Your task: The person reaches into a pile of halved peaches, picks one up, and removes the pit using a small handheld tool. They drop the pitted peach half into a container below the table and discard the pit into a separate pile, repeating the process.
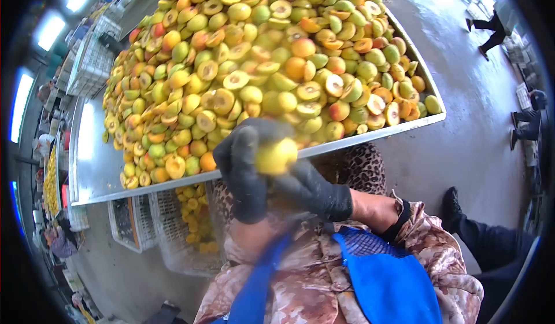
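Both my hands wear dark gloves and meet just past the near edge of a metal table. A yellow fruit [276,155] is between them. My left hand [245,170] curls against the fruit's left side. My right hand [315,191] reaches in from the right, below the fruit, its fingers bent and blurred by motion. Whether a tool is in either hand cannot be made out. Behind them a large heap of halved and whole yellow-green fruit [206,69] covers much of the table [370,134].
White plastic crates [188,231] stand below the table's near edge, one with yellow fruit pieces inside. More stacked crates [95,63] are at the upper left. A dark-clothed leg [485,231] is close on the right, and people [494,26] stand farther back.
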A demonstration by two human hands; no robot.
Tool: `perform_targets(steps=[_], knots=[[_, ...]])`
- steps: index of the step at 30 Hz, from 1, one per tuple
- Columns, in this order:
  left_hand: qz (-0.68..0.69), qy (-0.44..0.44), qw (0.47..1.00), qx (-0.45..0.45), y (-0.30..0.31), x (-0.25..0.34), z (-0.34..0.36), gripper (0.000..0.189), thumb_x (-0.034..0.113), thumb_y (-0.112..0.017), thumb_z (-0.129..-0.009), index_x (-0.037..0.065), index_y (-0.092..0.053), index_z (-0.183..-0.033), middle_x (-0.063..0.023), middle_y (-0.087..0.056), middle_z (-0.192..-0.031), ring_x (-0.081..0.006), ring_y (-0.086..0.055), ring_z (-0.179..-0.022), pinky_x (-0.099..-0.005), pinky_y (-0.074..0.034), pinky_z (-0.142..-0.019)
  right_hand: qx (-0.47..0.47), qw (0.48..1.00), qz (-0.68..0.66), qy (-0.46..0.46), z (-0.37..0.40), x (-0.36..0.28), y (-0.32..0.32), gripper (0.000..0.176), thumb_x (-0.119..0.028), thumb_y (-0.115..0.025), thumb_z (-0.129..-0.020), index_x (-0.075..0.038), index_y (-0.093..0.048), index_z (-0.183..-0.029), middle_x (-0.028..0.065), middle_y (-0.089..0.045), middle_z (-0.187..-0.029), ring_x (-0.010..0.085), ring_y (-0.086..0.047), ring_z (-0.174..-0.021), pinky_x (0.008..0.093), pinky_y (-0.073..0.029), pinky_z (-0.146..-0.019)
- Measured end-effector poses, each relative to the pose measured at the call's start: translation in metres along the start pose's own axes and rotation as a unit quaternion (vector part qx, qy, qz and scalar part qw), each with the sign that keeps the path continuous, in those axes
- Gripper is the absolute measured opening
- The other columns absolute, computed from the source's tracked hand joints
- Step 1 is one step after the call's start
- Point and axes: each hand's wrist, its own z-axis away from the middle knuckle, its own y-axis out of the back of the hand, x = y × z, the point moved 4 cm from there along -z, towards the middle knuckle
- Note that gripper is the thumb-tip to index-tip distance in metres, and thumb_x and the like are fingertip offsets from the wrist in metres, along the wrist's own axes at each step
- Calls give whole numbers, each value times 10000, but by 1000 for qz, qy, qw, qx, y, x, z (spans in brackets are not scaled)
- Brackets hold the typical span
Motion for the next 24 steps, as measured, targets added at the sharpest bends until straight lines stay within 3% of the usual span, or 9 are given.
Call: perform_targets(steps=[1, 3, 8, 13, 14, 18, 20, 22, 24], knots=[[38, 23, 999, 17, -9, 3, 1, 497, 375, -451, -1087, -1, -613, -805, -186, -660, -882, -318, -670, -785, -446, -575, -711, 11, 999, 25, 21, 1, 8, -1, 301, -233, -554, -1079, 1, -586, -1267, 91, -642, -1133, 161, -573, -1060, 342, -492, -910], [222, 54, 962, -148, 5, -34, -10, 487, 378, -452, -1092, 11, -603, -810, -179, -623, -853, -350, -654, -753, -467, -581, -690, 27, 997, 52, 47, -1, 27, 0, 318, -238, -553, -1078, -4, -580, -1291, 110, -636, -1177, 182, -575, -1100, 352, -486, -948], [173, 6, 941, -292, -22, -11, -18, 513, 449, -471, -1081, 32, -621, -821, -179, -632, -810, -335, -642, -725, -479, -575, -674, -16, 998, 65, 16, -9, -10, 15, 345, -276, -550, -1077, -13, -583, -1298, 149, -655, -1147, 247, -614, -1084, 385, -494, -951], [194, 121, 973, 35, 20, -32, -6, 493, 489, -427, -1097, 31, -590, -1014, -163, -632, -866, -295, -646, -783, -449, -565, -764, -74, 985, 156, -16, -2, -31, 3, 373, -314, -546, -1076, -22, -587, -1304, 188, -674, -1116, 312, -652, -1068, 417, -502, -955], [175, 132, 971, 95, 44, -31, -4, 462, 442, -436, -1096, 10, -593, -1059, -165, -639, -912, -286, -650, -822, -430, -564, -792, -10, 983, 149, 106, 4, -36, -2, 382, -315, -557, -1061, -19, -587, -1303, 206, -686, -1083, 364, -668, -1012, 426, -532, -880], [-34, 132, 944, 299, 169, 10, 42, 384, 254, -474, -1092, -76, -607, -1238, -171, -668, -1097, -248, -665, -980, -356, -561, -903, -88, 939, 329, -55, 42, 72, 12, 333, -320, -567, -1015, -68, -671, -1207, 178, -724, -991, 387, -701, -875, 477, -558, -747], [-336, 106, 894, 278, 238, 19, 70, 388, 213, -471, -1094, -98, -609, -1282, -181, -668, -1190, -262, -656, -1073, -359, -553, -952, -184, 859, 463, -119, 78, 93, 32, 264, -303, -570, -980, -105, -721, -1070, 157, -734, -932, 369, -714, -816, 498, -562, -680], [-680, -83, 718, 123, 261, 19, 47, 373, 189, -457, -1092, -74, -606, -1310, -199, -619, -1344, -305, -583, -1264, -419, -528, -1002, -193, 825, 521, -109, 82, 90, 43, 225, -287, -576, -960, -124, -731, -970, 144, -732, -892, 349, -720, -798, 492, -564, -644], [-526, -68, 833, 158, 190, 8, -1, 400, 245, -575, -1056, 21, -602, -1385, -178, -495, -1518, -332, -438, -1436, -474, -426, -1130, -144, 852, 494, -97, 87, 88, 43, 205, -277, -587, -948, -124, -720, -924, 140, -728, -856, 343, -721, -788, 480, -567, -625]])
